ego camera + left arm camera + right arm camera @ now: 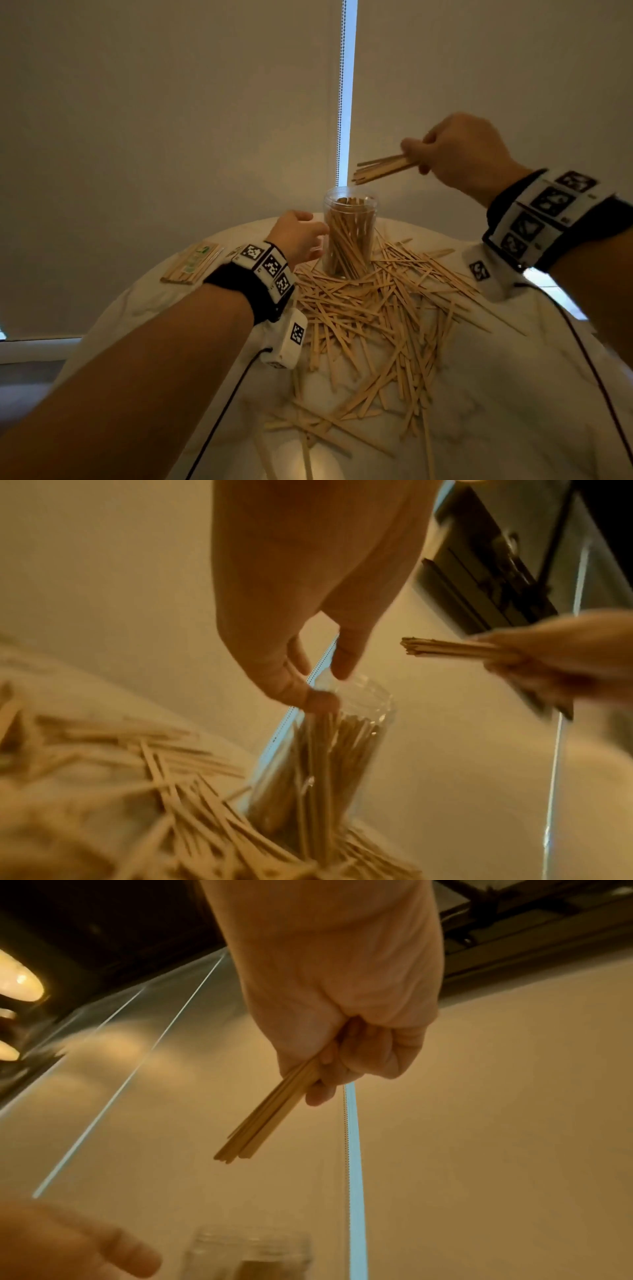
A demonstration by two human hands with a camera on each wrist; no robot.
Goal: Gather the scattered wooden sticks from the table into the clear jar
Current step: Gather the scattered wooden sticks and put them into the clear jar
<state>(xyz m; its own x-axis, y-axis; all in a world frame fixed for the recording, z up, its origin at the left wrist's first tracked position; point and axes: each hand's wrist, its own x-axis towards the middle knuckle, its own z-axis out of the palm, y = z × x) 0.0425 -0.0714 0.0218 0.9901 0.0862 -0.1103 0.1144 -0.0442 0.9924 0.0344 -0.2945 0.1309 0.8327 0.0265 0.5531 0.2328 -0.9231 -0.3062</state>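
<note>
A clear jar [349, 233] stands upright at the back of the round table, more than half full of wooden sticks. My left hand [301, 236] curls round its left side, thumb and fingers touching the wall below the rim [322, 693]. My right hand [459, 150] is raised above and to the right of the jar, gripping a bundle of wooden sticks [383, 168] whose free ends point down-left toward the jar mouth [253, 1129]. A large pile of scattered sticks [376, 308] covers the table in front of and around the jar.
A packet of wooden sticks [191, 263] lies at the table's left rear. The pale marble table [513, 394] curves away on both sides. A roller blind with a bead chain [340, 92] hangs directly behind. Cables run from both wrist cameras.
</note>
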